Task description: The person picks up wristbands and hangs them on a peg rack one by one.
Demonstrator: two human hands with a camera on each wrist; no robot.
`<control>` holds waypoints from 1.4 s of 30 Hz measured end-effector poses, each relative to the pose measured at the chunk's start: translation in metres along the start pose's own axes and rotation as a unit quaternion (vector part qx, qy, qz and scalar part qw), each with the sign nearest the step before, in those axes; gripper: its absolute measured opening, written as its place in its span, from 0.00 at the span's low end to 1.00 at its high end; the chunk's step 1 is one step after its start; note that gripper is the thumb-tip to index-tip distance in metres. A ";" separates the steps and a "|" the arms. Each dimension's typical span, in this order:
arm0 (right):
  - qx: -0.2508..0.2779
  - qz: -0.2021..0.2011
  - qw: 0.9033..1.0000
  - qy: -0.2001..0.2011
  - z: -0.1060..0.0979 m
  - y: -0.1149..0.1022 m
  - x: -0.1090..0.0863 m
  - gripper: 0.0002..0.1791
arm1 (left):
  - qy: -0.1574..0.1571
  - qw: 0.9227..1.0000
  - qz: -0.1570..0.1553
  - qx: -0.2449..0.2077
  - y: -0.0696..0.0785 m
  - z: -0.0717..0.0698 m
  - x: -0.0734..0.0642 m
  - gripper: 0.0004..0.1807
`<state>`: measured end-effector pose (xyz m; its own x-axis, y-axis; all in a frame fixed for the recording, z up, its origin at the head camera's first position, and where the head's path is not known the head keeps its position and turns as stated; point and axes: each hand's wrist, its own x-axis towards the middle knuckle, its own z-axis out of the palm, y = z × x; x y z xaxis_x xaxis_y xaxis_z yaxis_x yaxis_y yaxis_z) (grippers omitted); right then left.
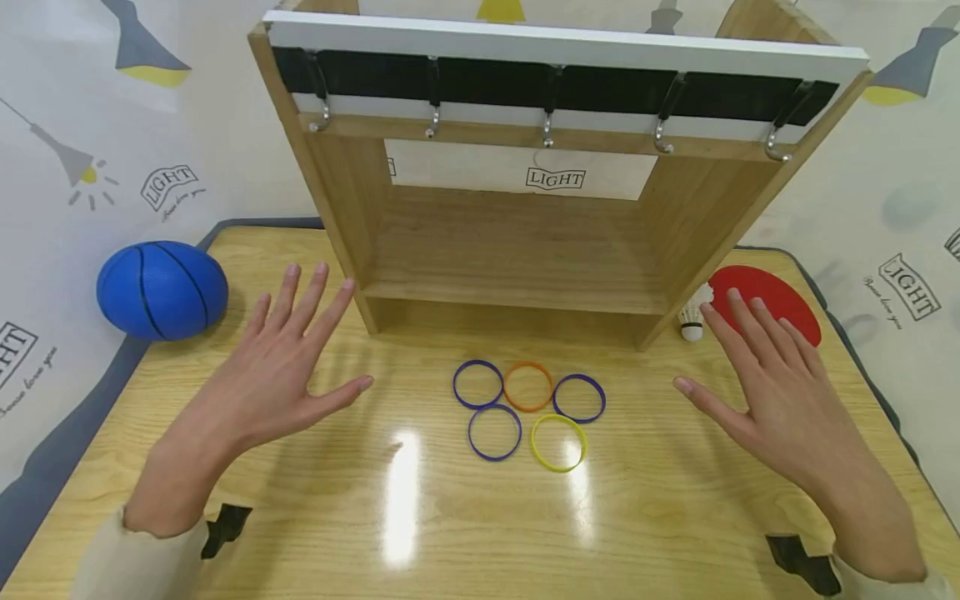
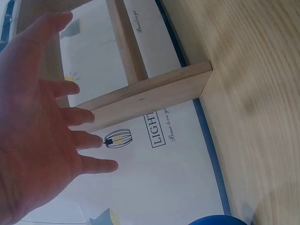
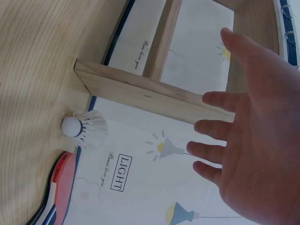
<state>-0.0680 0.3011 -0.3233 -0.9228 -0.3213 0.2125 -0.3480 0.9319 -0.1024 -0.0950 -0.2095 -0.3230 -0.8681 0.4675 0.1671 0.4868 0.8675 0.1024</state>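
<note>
Several thin rings lie flat on the table in front of the wooden rack: an orange ring (image 1: 528,409), a yellow ring (image 1: 558,470), a blue ring at the left (image 1: 477,362), a blue ring at the right (image 1: 579,421) and a purple-blue ring (image 1: 494,459). To their left my left hand (image 1: 273,383) hovers with fingers spread and holds nothing. My right hand (image 1: 780,408) is raised likewise on the other side, its fingertips overlapping a red paddle (image 1: 787,300) in the head view. Both palms are bare in the wrist views.
The wooden rack (image 1: 510,250) stands at the back, with several metal hooks (image 1: 548,133) along its top bar. A blue basketball (image 1: 161,290) sits at the far left. At the right, a shuttlecock (image 1: 692,321) lies between the rack and the paddle.
</note>
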 end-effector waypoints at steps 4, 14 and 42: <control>0.002 0.002 1.000 0.000 -0.001 0.000 -0.002 0.51 | 0.002 1.000 0.001 0.000 0.000 0.001 0.000 0.54; 0.020 0.010 1.000 0.003 -0.007 -0.001 -0.008 0.49 | 0.041 0.999 0.001 -0.033 -0.002 -0.004 0.003 0.49; 0.094 -0.165 0.981 -0.038 -0.027 -0.118 0.048 0.27 | 0.301 0.796 -0.178 -0.494 0.002 0.007 0.081 0.28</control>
<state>-0.0666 0.1799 -0.2747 -0.7621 -0.6185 0.1912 -0.6474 0.7298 -0.2196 -0.1648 -0.1685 -0.3161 -0.9093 -0.2028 0.3633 0.3164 0.2302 0.9203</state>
